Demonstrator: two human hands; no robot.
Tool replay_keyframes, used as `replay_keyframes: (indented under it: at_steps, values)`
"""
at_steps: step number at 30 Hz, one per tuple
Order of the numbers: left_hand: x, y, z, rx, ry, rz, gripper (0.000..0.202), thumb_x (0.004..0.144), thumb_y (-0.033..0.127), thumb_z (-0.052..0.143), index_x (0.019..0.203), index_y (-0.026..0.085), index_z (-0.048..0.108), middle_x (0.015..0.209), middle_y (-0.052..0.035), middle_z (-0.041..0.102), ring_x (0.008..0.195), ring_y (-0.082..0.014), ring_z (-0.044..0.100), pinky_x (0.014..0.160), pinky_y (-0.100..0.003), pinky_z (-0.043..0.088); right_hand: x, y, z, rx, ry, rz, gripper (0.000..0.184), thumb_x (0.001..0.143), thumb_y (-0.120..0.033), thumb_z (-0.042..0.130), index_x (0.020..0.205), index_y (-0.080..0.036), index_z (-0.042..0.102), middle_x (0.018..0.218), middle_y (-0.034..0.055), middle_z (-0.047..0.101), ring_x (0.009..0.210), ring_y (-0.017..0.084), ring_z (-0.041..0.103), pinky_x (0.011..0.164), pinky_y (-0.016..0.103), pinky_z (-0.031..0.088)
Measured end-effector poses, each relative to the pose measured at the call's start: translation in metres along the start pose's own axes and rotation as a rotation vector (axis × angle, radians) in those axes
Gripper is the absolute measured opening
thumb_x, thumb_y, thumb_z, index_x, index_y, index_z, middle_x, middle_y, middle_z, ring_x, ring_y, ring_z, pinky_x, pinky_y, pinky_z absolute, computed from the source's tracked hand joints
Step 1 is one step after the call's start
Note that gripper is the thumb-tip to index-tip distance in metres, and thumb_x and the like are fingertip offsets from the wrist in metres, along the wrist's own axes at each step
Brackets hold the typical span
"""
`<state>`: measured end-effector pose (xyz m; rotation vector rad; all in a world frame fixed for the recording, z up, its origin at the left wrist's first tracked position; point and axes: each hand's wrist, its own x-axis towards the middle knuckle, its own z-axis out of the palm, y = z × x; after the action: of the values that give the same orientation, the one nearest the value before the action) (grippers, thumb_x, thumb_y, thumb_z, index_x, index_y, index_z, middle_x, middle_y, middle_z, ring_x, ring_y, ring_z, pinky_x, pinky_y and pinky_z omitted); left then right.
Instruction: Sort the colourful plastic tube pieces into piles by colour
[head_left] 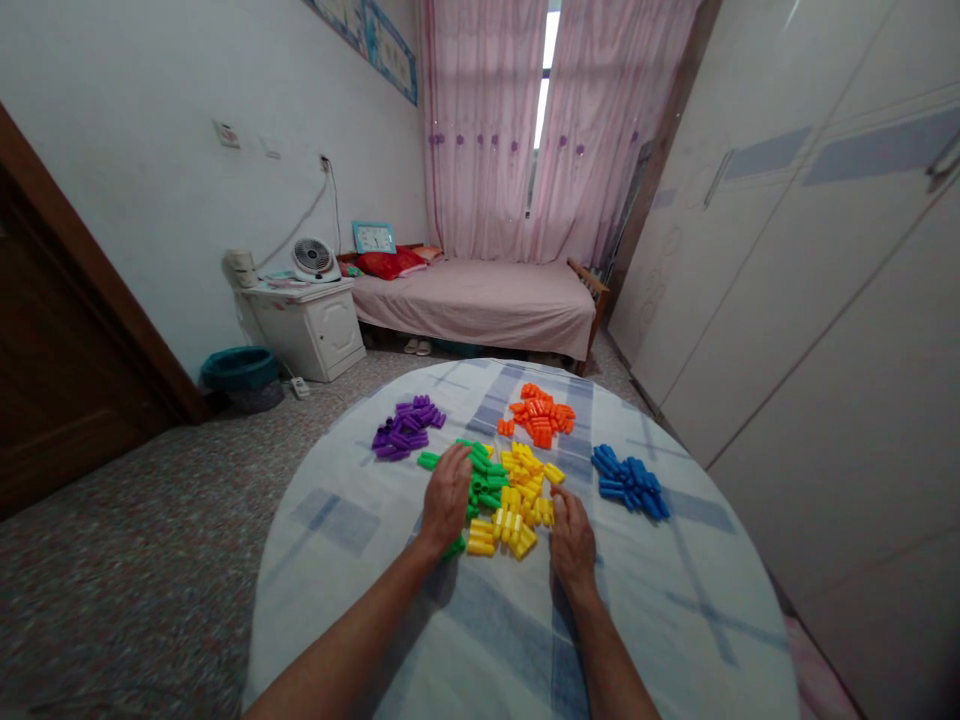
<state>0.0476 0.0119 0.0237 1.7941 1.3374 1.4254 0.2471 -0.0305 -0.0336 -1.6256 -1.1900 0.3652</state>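
Observation:
My left hand (447,498) stands on edge at the left side of the green plastic pieces (489,482), its fingers stretched out and partly covering them. Across from it, my right hand (574,540) rests at the right edge of the yellow plastic pieces (508,524), fingers extended and fingertips close to them. The green and yellow heaps lie between my hands and touch each other. Farther off are separate heaps of purple pieces (405,430), orange pieces (541,415) and, to the right, blue pieces (630,482). The pieces look like short joined tubes.
The heaps lie on a round table with a white and blue checked cloth (330,600). Beyond it stand a bed (480,295), a white cabinet (322,325) with a small fan (313,258), and a bin (240,370). A wardrobe (787,280) lines the right side.

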Motion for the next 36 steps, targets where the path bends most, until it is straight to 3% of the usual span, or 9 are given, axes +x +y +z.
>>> replay_keyframes:
  at_steps: [3,5,9,15,21,24,28,32,36]
  values:
    - [-0.024,-0.033,-0.025,0.21,0.094,-0.052,0.042,0.092,0.04,0.035,0.117,0.016,0.058,0.129,-0.0131,0.056,0.128,-0.0244,0.045,0.113,-0.048,0.028,-0.001,-0.002,0.002,-0.007,0.009,-0.011,0.049,0.088,-0.047,0.03,0.11,-0.016,0.061,0.112,0.0106,0.064,0.107,0.023,0.056,0.098,0.038,0.039]
    - [-0.038,-0.049,-0.03,0.239,0.105,-0.095,0.043,0.091,0.04,0.036,0.121,0.016,0.055,0.131,-0.0139,0.053,0.13,-0.0246,0.042,0.113,-0.048,0.028,-0.001,-0.004,0.003,-0.009,0.012,-0.023,0.049,0.088,-0.047,0.03,0.11,-0.016,0.061,0.111,0.0105,0.064,0.106,0.023,0.056,0.098,0.038,0.038]
    - [-0.051,-0.051,-0.009,0.165,0.052,-0.174,0.045,0.091,0.041,0.038,0.125,0.015,0.051,0.139,-0.0154,0.046,0.135,-0.0245,0.036,0.115,-0.047,0.025,-0.001,-0.006,0.002,-0.005,0.012,-0.026,0.049,0.088,-0.046,0.03,0.11,-0.016,0.062,0.111,0.0107,0.064,0.105,0.023,0.056,0.098,0.039,0.039]
    - [-0.031,-0.025,0.04,-0.06,0.051,-0.186,0.045,0.092,0.038,0.037,0.128,0.014,0.047,0.14,-0.0148,0.045,0.134,-0.0212,0.038,0.115,-0.041,0.026,-0.004,-0.008,-0.002,0.008,0.017,-0.021,0.044,0.088,-0.042,0.034,0.109,-0.016,0.062,0.11,0.0104,0.064,0.105,0.022,0.056,0.098,0.039,0.039]
    - [0.005,-0.043,0.031,-0.074,0.103,-0.065,0.045,0.093,0.043,0.034,0.123,0.016,0.053,0.136,-0.0129,0.049,0.132,-0.0219,0.04,0.114,-0.042,0.026,-0.012,-0.014,-0.006,0.102,0.083,0.002,0.038,0.089,-0.039,0.038,0.108,-0.019,0.063,0.11,0.0083,0.065,0.105,0.02,0.058,0.097,0.035,0.041]
    - [0.021,-0.058,0.02,-0.013,0.172,-0.03,0.047,0.093,0.045,0.031,0.122,0.015,0.053,0.133,-0.0134,0.05,0.13,-0.0225,0.041,0.114,-0.042,0.027,-0.004,-0.019,-0.022,0.124,0.186,0.025,0.038,0.088,-0.041,0.04,0.112,-0.019,0.061,0.114,0.0088,0.063,0.107,0.021,0.057,0.096,0.036,0.042]
    - [0.027,-0.065,0.014,0.027,0.199,-0.046,0.048,0.093,0.045,0.03,0.12,0.014,0.055,0.129,-0.0138,0.052,0.126,-0.024,0.044,0.112,-0.044,0.03,0.038,-0.009,-0.069,0.058,0.366,0.013,0.046,0.085,-0.048,0.041,0.113,-0.017,0.06,0.117,0.0115,0.062,0.111,0.023,0.054,0.1,0.04,0.038]
    - [0.029,-0.068,0.014,0.089,0.239,-0.014,0.046,0.093,0.043,0.03,0.116,0.016,0.058,0.128,-0.0124,0.053,0.126,-0.0235,0.044,0.111,-0.043,0.03,0.093,0.03,-0.115,-0.121,0.431,0.16,0.058,0.08,-0.052,0.034,0.113,-0.014,0.061,0.122,0.0145,0.059,0.115,0.025,0.053,0.103,0.041,0.035]
    - [0.033,-0.075,0.016,0.145,0.243,-0.062,0.052,0.092,0.047,0.027,0.116,0.012,0.058,0.125,-0.0156,0.055,0.124,-0.0262,0.046,0.11,-0.046,0.032,0.12,0.067,-0.125,-0.138,0.378,0.258,0.066,0.077,-0.055,0.033,0.112,-0.008,0.063,0.122,0.0198,0.059,0.117,0.031,0.052,0.103,0.047,0.034]
